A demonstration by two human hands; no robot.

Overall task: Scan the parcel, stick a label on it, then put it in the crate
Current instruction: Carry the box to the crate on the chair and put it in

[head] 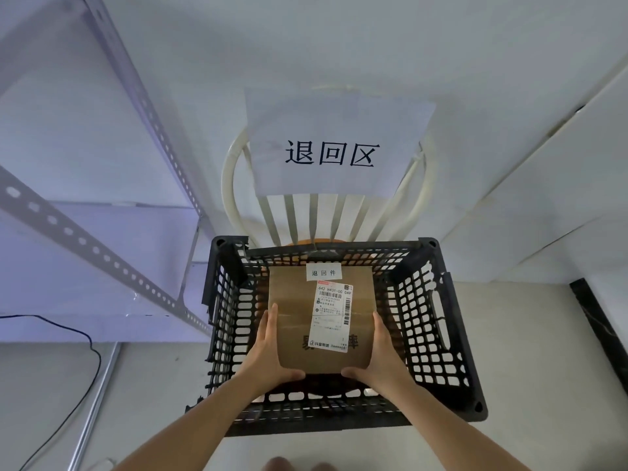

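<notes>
A brown cardboard parcel [295, 321] sits inside the black lattice crate [438, 317], flat face up. On its top are a small white label [324, 272] at the far edge and a printed shipping label [332, 317] with barcodes. My left hand [268, 351] grips the parcel's left side and near corner. My right hand [380, 355] grips its right side and near corner. Both thumbs press on the near edge.
The crate rests on a white chair [238, 185] whose back carries a paper sign [336, 144]. A metal shelf frame [102, 253] stands at the left, with a black cable [85, 338] on the floor. White boards [550, 198] lean at the right.
</notes>
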